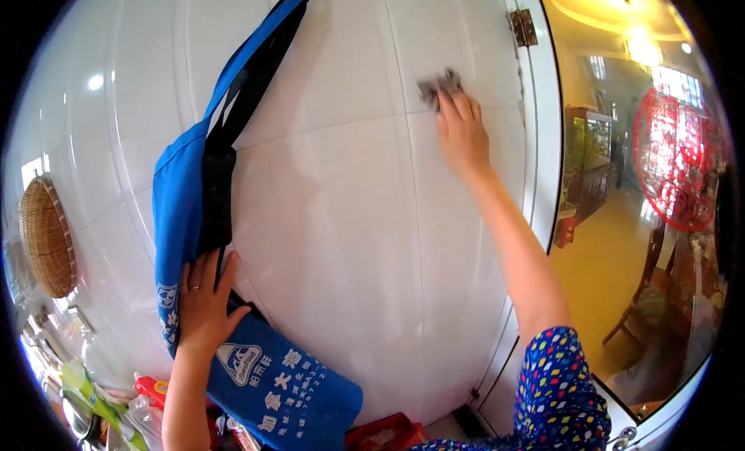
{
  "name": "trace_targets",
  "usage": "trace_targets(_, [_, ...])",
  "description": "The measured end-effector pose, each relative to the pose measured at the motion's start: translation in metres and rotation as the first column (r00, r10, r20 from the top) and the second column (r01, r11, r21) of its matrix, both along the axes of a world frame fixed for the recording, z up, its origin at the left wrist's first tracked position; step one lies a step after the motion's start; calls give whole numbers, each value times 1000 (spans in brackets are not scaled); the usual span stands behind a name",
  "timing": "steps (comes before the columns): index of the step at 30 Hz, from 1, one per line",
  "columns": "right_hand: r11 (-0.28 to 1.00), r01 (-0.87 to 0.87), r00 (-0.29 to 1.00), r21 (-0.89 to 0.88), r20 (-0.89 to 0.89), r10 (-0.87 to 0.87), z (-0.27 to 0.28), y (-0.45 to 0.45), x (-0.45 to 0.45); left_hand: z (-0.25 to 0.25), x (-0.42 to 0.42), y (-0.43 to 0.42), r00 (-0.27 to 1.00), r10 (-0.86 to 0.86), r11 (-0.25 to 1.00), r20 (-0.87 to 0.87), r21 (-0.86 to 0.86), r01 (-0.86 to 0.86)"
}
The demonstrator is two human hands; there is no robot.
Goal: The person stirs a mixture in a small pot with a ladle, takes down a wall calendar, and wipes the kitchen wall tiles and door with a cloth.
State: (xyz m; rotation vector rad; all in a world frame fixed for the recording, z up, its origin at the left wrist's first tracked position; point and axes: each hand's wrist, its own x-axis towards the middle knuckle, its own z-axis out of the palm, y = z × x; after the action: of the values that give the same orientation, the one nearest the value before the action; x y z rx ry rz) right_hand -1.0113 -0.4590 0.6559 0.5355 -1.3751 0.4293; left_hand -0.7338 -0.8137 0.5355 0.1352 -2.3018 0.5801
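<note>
My right hand (463, 133) is raised against the white tiled wall (334, 179), its fingers closed on a crumpled grey cloth (441, 86) pressed to the tiles. Lower left, my left hand (208, 300) lies with fingers spread on a blue apron (182, 202) that hangs along the wall. A ring shows on one finger. White print and a logo cover the apron's lower part, and its strap runs up past the top of the view. The side of the apron facing the wall is black.
A woven basket (46, 237) hangs at the far left. Below it, bags and kitchen goods crowd the lower left corner. A red box (384, 433) stands at the wall's foot. On the right, a white door frame (543, 140) with a rusty hinge (522, 27) borders a glass pane.
</note>
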Motion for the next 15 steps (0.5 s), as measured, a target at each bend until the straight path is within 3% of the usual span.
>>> trace_targets(3, [996, 89, 992, 28, 90, -91, 6, 10, 5, 0, -1, -1, 999, 0, 999, -44, -45, -2])
trace_targets(8, [991, 11, 996, -132, 85, 1, 74, 14, 8, -4, -3, -3, 999, 0, 1000, -49, -27, -1])
trace_targets(10, [998, 35, 995, -58, 99, -29, 53, 18, 6, -4, -3, -3, 999, 1, 1000, -39, -31, -2])
trace_targets(13, [995, -1, 1000, 96, 28, -2, -25, 15, 1, -5, -5, -5, 999, 3, 999, -53, -46, -6])
trace_targets(15, [991, -34, 999, 133, 24, 32, -33, 20, 4, -9, -7, -9, 998, 16, 996, -68, -90, -22])
